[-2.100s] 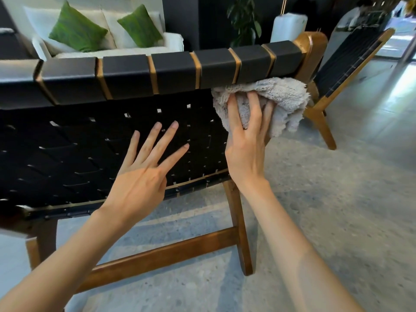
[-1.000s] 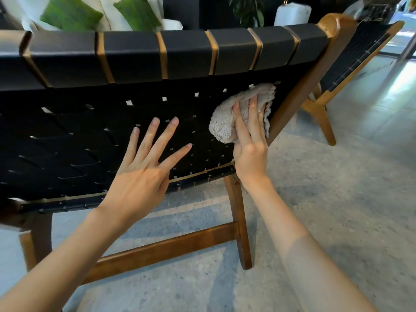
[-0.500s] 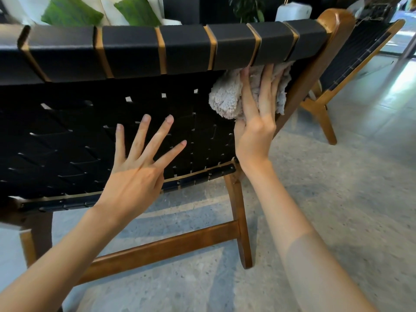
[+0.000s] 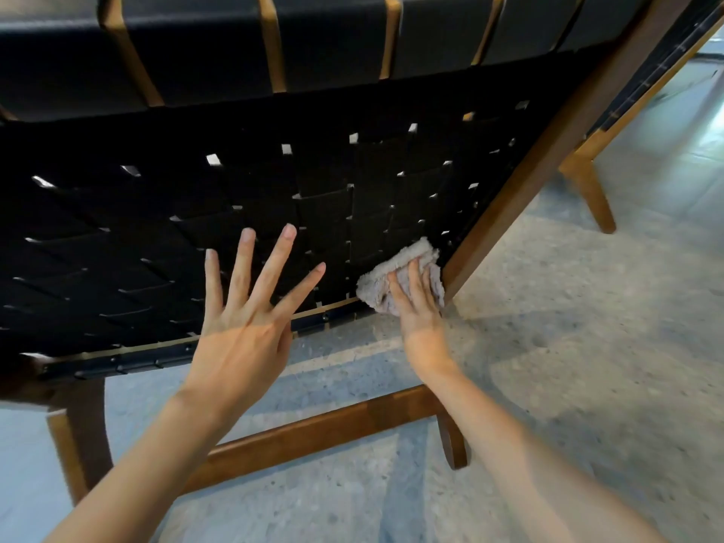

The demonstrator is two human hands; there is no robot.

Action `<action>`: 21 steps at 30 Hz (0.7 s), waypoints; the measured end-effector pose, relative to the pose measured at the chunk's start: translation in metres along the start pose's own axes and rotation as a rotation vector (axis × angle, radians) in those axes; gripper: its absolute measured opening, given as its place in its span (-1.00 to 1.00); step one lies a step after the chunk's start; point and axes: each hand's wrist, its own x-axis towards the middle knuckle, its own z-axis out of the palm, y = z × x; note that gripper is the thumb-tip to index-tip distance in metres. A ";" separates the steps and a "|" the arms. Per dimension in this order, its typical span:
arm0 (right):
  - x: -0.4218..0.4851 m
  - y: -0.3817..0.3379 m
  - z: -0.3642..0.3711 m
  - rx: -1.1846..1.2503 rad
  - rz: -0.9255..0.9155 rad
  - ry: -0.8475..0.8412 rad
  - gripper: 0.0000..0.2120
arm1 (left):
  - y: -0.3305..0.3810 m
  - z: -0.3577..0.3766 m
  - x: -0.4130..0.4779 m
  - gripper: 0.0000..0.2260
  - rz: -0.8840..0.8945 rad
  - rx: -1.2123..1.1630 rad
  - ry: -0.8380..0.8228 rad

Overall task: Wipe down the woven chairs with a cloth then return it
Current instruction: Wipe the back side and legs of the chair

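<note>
As I look down through the head camera, the right hand (image 4: 421,307) presses a grey, fluffy cloth (image 4: 407,252) against the back side of the woven chair (image 4: 196,213). The cloth sits bunched at the lower right corner of the black webbing. It is just beside the slanted wooden side rail (image 4: 521,190) and reaches down to the bottom rail (image 4: 156,350), where the strap ends are fastened. The fingers of that hand lie fairly straight over the cloth and push it onto the straps. They are not curled round it, and I cannot see the thumb.

The left hand (image 4: 243,327) is held up to the left of the cloth and apart from it, palm toward the webbing. Its fingers are straight and spread wide, holding nothing. I cannot tell whether its fingertips touch the straps or hover just in front of them.

Above, the top rail (image 4: 333,41) runs across the view, wrapped in broad black straps with strips of wood showing between them. Below the webbing, a wooden stretcher (image 4: 313,433) joins the chair's two legs near me. At the far right a second chair (image 4: 587,182) of the same make stands on the speckled grey floor (image 4: 568,366), with only its leg and the edge of its frame in view.
</note>
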 end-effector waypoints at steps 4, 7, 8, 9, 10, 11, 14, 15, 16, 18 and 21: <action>0.001 -0.013 0.005 -0.001 0.182 -0.189 -0.22 | -0.005 -0.002 -0.002 -0.29 0.007 0.010 -0.024; 0.010 -0.014 -0.024 -0.064 0.175 -0.299 -0.28 | -0.006 -0.008 -0.004 -0.28 0.014 0.013 -0.053; 0.012 -0.015 -0.037 -0.064 0.161 -0.311 -0.31 | -0.005 -0.012 -0.005 -0.28 0.015 0.007 -0.057; 0.013 -0.018 -0.052 -0.057 0.140 -0.300 -0.35 | -0.004 -0.016 -0.006 -0.29 0.019 0.000 -0.054; 0.012 -0.022 -0.066 -0.049 0.097 -0.258 -0.38 | -0.003 -0.020 -0.007 -0.29 0.022 -0.004 -0.042; 0.011 -0.026 -0.080 -0.043 0.033 -0.181 -0.40 | -0.002 -0.025 -0.008 -0.28 0.022 -0.008 -0.025; 0.005 -0.048 -0.121 0.040 -0.204 0.195 -0.43 | -0.002 -0.038 -0.009 -0.28 -0.003 -0.019 0.030; 0.006 -0.059 -0.135 0.061 -0.263 0.317 -0.45 | -0.002 -0.042 -0.009 -0.28 -0.015 -0.023 0.046; 0.010 -0.071 -0.148 0.071 -0.306 0.422 -0.46 | -0.002 -0.046 -0.009 -0.28 -0.026 -0.028 0.058; 0.025 -0.092 -0.168 0.086 -0.341 0.554 -0.48 | -0.002 -0.052 -0.008 -0.30 -0.043 -0.040 0.067; 0.053 -0.108 -0.177 0.112 -0.320 0.651 -0.48 | -0.003 -0.060 -0.009 -0.30 -0.063 -0.049 0.065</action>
